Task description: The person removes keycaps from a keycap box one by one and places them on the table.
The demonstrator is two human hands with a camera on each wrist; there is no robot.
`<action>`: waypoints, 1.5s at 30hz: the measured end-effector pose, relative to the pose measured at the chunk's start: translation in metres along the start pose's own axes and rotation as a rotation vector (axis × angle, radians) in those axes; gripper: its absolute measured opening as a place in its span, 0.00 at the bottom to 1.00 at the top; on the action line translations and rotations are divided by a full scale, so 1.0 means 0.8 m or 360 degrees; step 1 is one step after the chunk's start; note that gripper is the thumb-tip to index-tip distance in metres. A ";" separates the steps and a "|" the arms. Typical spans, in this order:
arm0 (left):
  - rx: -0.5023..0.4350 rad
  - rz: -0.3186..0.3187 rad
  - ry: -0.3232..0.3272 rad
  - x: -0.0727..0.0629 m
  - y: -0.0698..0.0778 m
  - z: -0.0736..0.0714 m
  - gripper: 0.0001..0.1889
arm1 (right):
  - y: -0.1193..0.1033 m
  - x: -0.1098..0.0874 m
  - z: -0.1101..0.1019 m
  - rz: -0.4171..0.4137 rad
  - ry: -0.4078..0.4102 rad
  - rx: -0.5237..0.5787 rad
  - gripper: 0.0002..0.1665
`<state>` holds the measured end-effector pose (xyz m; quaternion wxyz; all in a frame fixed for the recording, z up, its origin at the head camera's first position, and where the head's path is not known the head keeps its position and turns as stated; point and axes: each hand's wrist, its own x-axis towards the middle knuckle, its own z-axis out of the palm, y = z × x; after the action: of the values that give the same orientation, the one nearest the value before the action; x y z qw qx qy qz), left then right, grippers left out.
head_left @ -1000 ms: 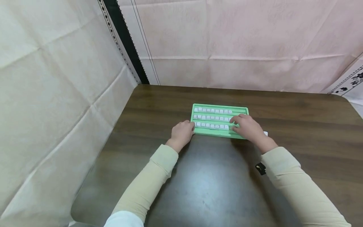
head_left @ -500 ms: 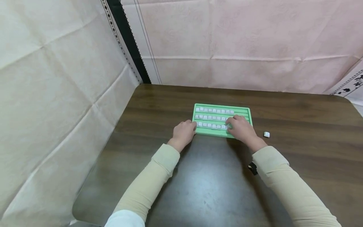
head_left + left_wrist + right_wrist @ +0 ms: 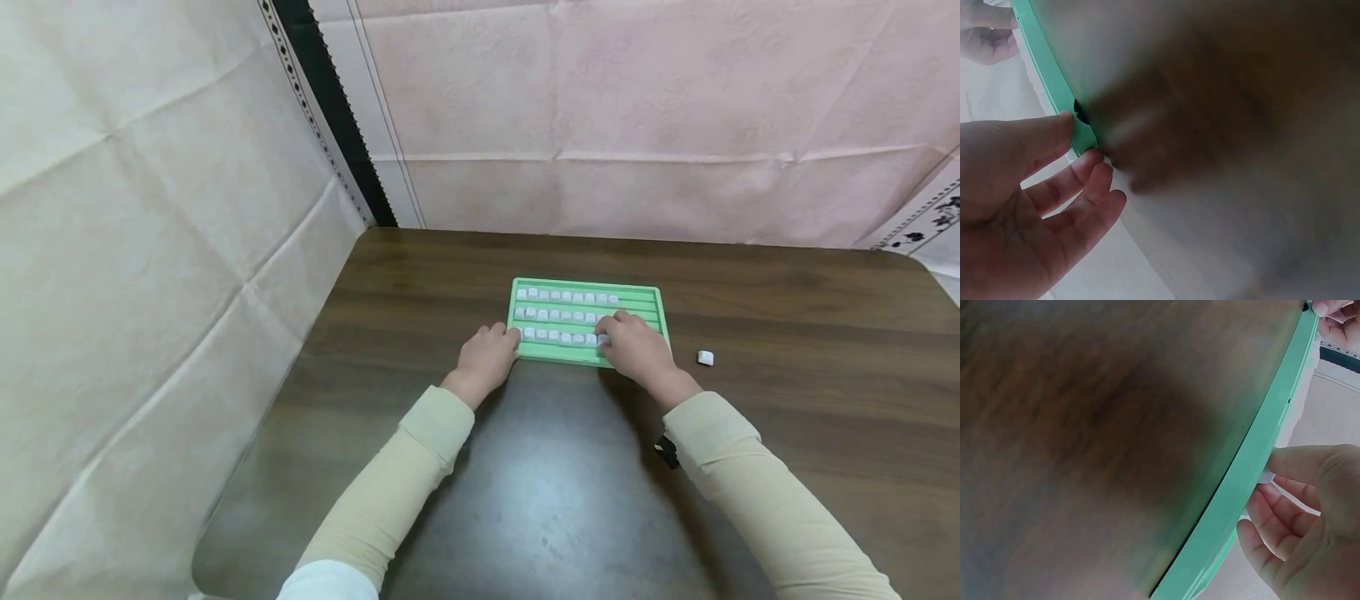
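Note:
A light-green tray [image 3: 637,293] lies on the table with small white blocks [image 3: 566,317] in three rows. My left hand [image 3: 486,357] grips its near left corner; in the left wrist view the thumb lies on the green edge [image 3: 1044,65] and the fingertips are at the corner. My right hand [image 3: 637,346] is over the tray's right part, at the right end of the nearest row. Seen from the right wrist, its thumb and fingers pinch a small white block [image 3: 1265,477] just above the green wall. The hand hides the right ends of the two nearer rows.
One loose white block [image 3: 705,357] lies on the brown wooden table [image 3: 810,333] to the right of the tray. Pale cloth hangs [image 3: 637,108] stand behind the table and along its left side.
My right hand has moved left along the tray to the end of the nearest row, bringing the loose block into full view. The left hand keeps its grip on the corner.

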<state>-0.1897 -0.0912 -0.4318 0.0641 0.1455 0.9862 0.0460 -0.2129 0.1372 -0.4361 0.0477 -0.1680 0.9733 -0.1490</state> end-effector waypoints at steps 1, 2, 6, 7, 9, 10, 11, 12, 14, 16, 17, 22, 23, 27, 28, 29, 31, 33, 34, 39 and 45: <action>-0.0005 0.0005 -0.0015 0.000 0.000 0.000 0.14 | 0.000 0.000 0.000 -0.0002 0.0005 0.0001 0.15; -0.0010 0.0010 -0.0026 -0.001 0.000 0.000 0.15 | 0.000 0.000 0.000 -0.0002 0.0009 0.0002 0.15; -0.0039 0.0023 -0.0066 0.001 -0.001 0.001 0.16 | 0.004 -0.001 0.000 0.0017 0.0024 0.0024 0.15; -0.0049 0.0025 -0.0073 0.002 -0.001 0.001 0.16 | 0.005 -0.001 -0.001 0.0026 0.0033 0.0036 0.14; -0.0068 0.0031 -0.0081 0.003 -0.001 0.002 0.16 | 0.009 -0.003 -0.003 0.0041 0.0051 0.0054 0.14; -0.0077 0.0033 -0.0083 0.004 -0.001 0.003 0.15 | 0.011 -0.004 -0.004 0.0046 0.0063 0.0068 0.14; -0.0081 0.0034 -0.0086 0.004 -0.001 0.003 0.15 | 0.013 -0.005 -0.005 0.0047 0.0076 0.0078 0.14; -0.0081 0.0034 -0.0087 0.004 -0.002 0.004 0.15 | 0.015 -0.006 -0.007 0.0050 0.0092 0.0087 0.14; -0.0067 0.0035 -0.0084 0.005 -0.003 0.005 0.14 | 0.020 -0.008 -0.010 0.0047 0.0118 0.0103 0.14; -0.0053 0.0037 -0.0077 0.005 -0.004 0.006 0.14 | 0.025 -0.010 -0.015 0.0043 0.0149 0.0116 0.13; -0.0048 0.0040 -0.0075 0.004 -0.005 0.006 0.14 | 0.028 -0.012 -0.017 0.0044 0.0163 0.0117 0.13; -0.0065 0.0046 -0.0074 0.004 -0.005 0.006 0.14 | 0.044 -0.025 -0.034 0.0062 0.0206 0.0125 0.13; -0.0071 0.0044 -0.0076 0.004 -0.005 0.006 0.14 | 0.048 -0.029 -0.038 0.0072 0.0209 0.0126 0.14; -0.0097 0.0036 -0.0085 0.004 -0.004 0.004 0.14 | 0.067 -0.045 -0.053 0.0122 0.0231 0.0107 0.15; -0.0105 0.0035 -0.0088 0.003 -0.004 0.004 0.14 | 0.072 -0.049 -0.056 0.0136 0.0238 0.0099 0.15; -0.0111 0.0034 -0.0092 0.003 -0.003 0.003 0.14 | 0.079 -0.054 -0.058 0.0148 0.0247 0.0091 0.15; -0.0122 0.0029 -0.0098 0.003 -0.003 0.002 0.13 | 0.093 -0.062 -0.062 0.0171 0.0257 0.0077 0.14; -0.0125 0.0027 -0.0096 0.003 -0.004 0.002 0.13 | 0.107 -0.069 -0.063 0.0182 0.0271 0.0059 0.13; -0.0123 0.0028 -0.0095 0.003 -0.005 0.002 0.13 | 0.114 -0.072 -0.063 0.0188 0.0274 0.0055 0.13; -0.0120 0.0041 -0.0098 0.003 -0.007 0.003 0.12 | 0.142 -0.087 -0.061 0.0225 0.0168 0.0039 0.13; -0.0127 0.0050 -0.0117 0.005 -0.005 0.003 0.12 | 0.155 -0.097 -0.054 0.0216 -0.0010 -0.0008 0.13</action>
<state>-0.1941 -0.0936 -0.4349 0.1054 0.1598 0.9782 0.0811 -0.1848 0.2870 -0.4295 0.0603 -0.1023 0.9826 -0.1424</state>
